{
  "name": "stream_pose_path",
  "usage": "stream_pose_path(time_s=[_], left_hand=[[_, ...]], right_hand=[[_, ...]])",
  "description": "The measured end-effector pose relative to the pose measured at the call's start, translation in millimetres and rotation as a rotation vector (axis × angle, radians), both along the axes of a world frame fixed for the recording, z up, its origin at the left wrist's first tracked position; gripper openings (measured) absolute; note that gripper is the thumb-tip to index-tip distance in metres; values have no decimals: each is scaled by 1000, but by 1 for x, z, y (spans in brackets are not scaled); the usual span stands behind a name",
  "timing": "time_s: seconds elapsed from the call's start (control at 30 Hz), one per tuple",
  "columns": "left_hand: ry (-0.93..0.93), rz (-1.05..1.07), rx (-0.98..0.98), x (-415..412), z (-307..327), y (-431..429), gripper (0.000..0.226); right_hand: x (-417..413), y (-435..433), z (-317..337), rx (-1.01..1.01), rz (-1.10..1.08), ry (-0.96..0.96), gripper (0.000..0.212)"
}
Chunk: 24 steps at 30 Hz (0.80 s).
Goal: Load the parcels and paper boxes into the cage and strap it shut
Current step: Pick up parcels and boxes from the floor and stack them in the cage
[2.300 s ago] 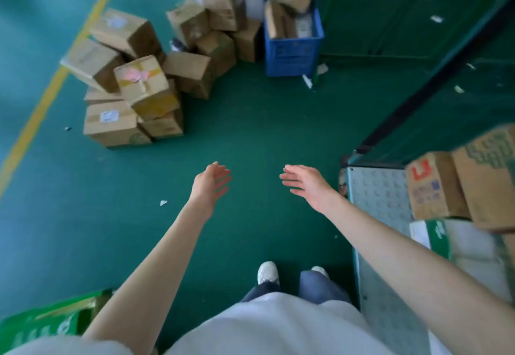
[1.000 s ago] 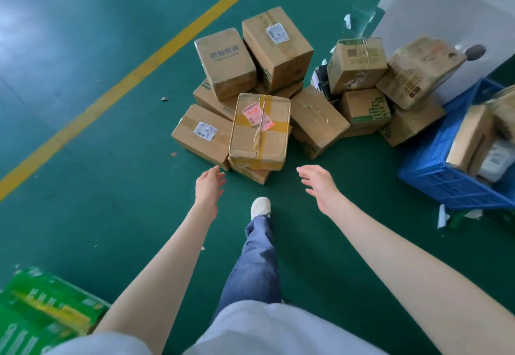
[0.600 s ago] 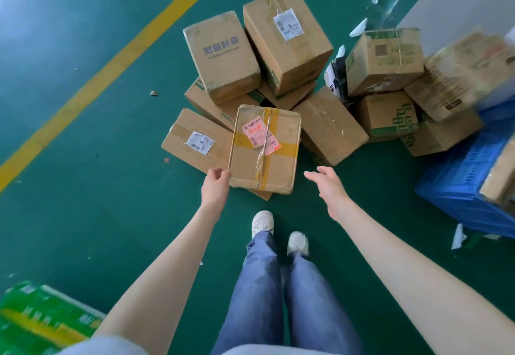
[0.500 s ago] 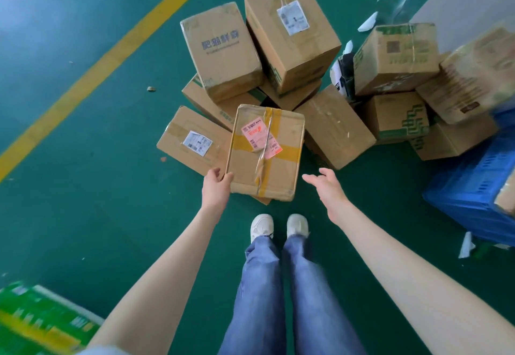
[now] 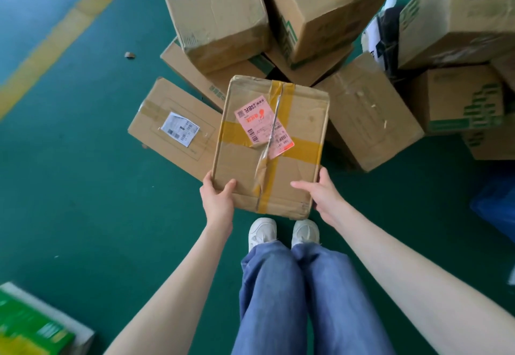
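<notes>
A flat cardboard parcel with crossed yellow tape and a pink label lies on top of the pile in front of me. My left hand grips its near left corner, thumb on top. My right hand grips its near right corner, thumb laid across the top face. Around it sit several other brown boxes: a flat one with a white label to the left, a tall one with blue lettering behind, and another to the right. The cage is out of view.
Green floor with a yellow line at upper left. A green printed box lies at lower left. A blue crate's edge shows at right. My feet in white shoes stand just under the parcel.
I walked from beside the cage to the pile and stopped. Both hands, open half a second ago, have closed on the near corners of the taped parcel.
</notes>
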<state>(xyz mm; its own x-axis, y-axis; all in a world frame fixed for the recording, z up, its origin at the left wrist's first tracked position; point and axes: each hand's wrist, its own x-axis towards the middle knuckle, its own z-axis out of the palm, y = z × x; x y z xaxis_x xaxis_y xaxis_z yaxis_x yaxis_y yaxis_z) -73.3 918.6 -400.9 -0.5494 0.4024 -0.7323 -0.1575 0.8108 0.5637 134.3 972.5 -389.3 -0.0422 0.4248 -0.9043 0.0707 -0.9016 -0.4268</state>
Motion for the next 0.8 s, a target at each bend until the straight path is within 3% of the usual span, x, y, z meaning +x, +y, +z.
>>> stream_pose_path(time_s=[0.27, 0.4, 0.5, 0.67, 0.8], left_hand=[[-8, 70, 65, 29, 97, 4, 55], [1, 8, 104, 35, 158, 17, 54], [14, -128, 151, 39, 219, 22, 49], [-13, -292, 157, 33, 272, 31, 50], [-45, -515, 143, 36, 298, 36, 49]], right_hand=[[29, 23, 98, 62, 2, -36, 81], [42, 29, 162, 99, 5, -33, 74], [51, 17, 221, 130, -64, -30, 68], [56, -12, 269, 187, -239, -22, 90], [54, -61, 297, 237, -471, -61, 83]])
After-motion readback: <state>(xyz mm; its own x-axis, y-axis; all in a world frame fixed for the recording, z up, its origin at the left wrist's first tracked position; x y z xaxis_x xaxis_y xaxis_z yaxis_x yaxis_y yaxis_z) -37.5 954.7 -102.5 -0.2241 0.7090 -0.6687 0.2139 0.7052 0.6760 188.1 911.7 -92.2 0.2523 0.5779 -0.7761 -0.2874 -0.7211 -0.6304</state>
